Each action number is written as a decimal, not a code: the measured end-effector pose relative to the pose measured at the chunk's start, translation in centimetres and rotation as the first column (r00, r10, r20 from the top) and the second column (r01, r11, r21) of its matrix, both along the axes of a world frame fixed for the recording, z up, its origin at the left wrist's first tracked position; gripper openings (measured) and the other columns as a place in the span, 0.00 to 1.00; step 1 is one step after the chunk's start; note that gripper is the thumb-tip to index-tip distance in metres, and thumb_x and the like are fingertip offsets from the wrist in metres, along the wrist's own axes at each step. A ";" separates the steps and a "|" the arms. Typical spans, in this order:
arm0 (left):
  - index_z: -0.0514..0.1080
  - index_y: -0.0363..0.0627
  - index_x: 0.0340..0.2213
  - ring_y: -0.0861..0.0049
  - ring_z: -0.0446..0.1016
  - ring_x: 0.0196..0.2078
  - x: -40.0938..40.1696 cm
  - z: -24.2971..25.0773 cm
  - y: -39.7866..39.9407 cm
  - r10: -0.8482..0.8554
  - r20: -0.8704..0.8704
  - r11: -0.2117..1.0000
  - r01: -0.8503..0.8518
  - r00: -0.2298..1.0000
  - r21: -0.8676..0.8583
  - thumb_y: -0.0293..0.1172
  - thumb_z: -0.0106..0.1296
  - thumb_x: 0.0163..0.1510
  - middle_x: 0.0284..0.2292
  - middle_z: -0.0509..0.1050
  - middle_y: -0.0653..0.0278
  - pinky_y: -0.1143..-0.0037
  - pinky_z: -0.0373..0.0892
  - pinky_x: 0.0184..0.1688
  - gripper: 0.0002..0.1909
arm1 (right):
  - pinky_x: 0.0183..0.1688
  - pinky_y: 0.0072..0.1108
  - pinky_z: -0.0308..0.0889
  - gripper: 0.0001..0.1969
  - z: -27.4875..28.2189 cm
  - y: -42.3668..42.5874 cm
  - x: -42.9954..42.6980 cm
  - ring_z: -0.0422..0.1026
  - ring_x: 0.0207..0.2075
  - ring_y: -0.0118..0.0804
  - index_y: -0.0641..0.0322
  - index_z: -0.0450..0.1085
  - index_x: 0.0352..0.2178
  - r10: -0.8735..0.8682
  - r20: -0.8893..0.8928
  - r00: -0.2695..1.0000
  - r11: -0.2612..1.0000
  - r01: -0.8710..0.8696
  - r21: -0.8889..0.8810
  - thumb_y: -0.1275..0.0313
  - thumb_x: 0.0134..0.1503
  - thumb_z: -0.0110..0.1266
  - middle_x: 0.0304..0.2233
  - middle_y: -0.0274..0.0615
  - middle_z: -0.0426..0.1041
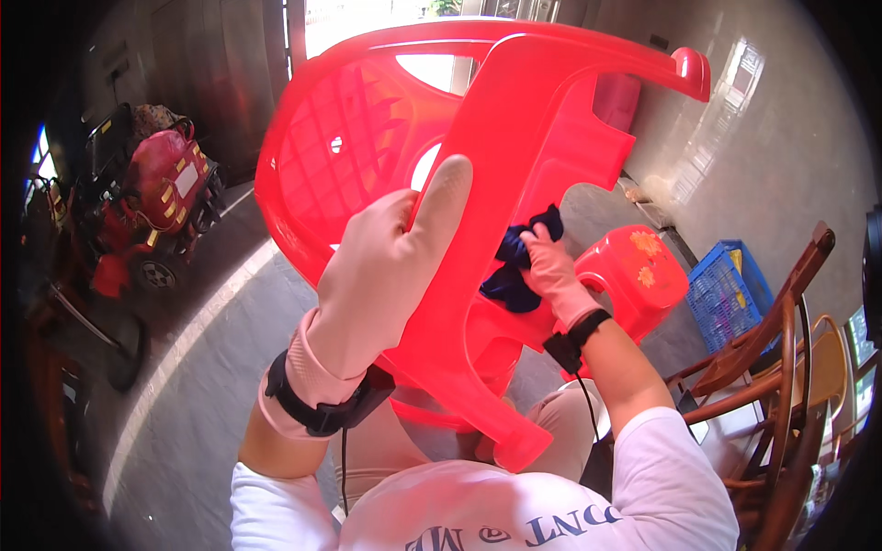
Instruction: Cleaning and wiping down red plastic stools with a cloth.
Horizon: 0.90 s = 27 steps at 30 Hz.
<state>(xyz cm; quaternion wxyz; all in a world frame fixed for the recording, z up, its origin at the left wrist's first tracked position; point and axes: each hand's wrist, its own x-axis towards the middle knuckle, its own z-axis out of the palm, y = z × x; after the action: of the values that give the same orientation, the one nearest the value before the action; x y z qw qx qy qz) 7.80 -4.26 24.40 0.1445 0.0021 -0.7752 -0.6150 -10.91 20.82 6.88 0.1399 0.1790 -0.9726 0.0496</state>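
A red plastic armchair [510, 117] is tipped on its side in front of me, its latticed backrest to the left and its legs to the right. My left hand [386, 268], in a pale pink rubber glove, grips the chair's edge with the thumb laid over the front face. In a similar glove, my right hand [549, 265] holds a dark blue cloth [513, 289] against the chair's seat area. Part of the cloth is hidden behind the chair's near side. Black straps with cables circle both my wrists.
A red plastic stool [630, 268] with leaf decorations stands just right of my right hand. Beyond it is a blue plastic crate [727, 299] by the wall. Brown wooden chairs [765, 351] crowd the right side. A red mobility scooter [162, 186] is parked at left on the grey tiled floor [227, 386].
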 end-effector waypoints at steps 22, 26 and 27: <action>0.71 0.34 0.26 0.85 0.63 0.22 1.4 0.0 -0.2 0.023 -0.023 0.991 -0.026 0.999 -0.130 0.62 0.46 0.57 0.17 0.68 0.63 0.79 0.61 0.26 0.34 | 0.48 0.32 0.68 0.19 -1.7 -3.8 0.5 0.71 0.47 0.46 0.49 0.71 0.46 0.565 0.177 0.806 0.764 -0.430 -0.480 0.71 0.49 0.57 0.47 0.38 0.71; 0.72 0.37 0.25 0.89 0.62 0.22 -0.9 0.4 -0.8 0.085 -0.002 0.984 -0.084 0.996 -0.155 0.63 0.46 0.56 0.17 0.68 0.70 0.81 0.59 0.25 0.33 | 0.49 0.35 0.68 0.25 1.2 -0.6 5.0 0.70 0.46 0.50 0.45 0.72 0.46 0.365 0.373 0.853 0.903 -0.422 0.080 0.74 0.43 0.57 0.45 0.36 0.71; 0.73 0.34 0.25 0.80 0.67 0.23 -1.0 0.9 -0.6 0.077 -0.002 0.992 -0.077 0.997 -0.100 0.65 0.45 0.55 0.18 0.70 0.63 0.77 0.63 0.28 0.37 | 0.49 0.35 0.68 0.25 1.7 0.5 6.0 0.70 0.46 0.50 0.45 0.72 0.46 0.353 0.370 0.859 0.912 -0.403 0.068 0.74 0.43 0.57 0.45 0.36 0.71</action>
<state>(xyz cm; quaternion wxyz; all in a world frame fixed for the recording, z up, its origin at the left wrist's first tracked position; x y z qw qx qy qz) 6.80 -4.87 25.33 0.1672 0.0255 -0.8044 -0.5695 -4.89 21.30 8.61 -0.0610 0.3645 -0.9284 0.0374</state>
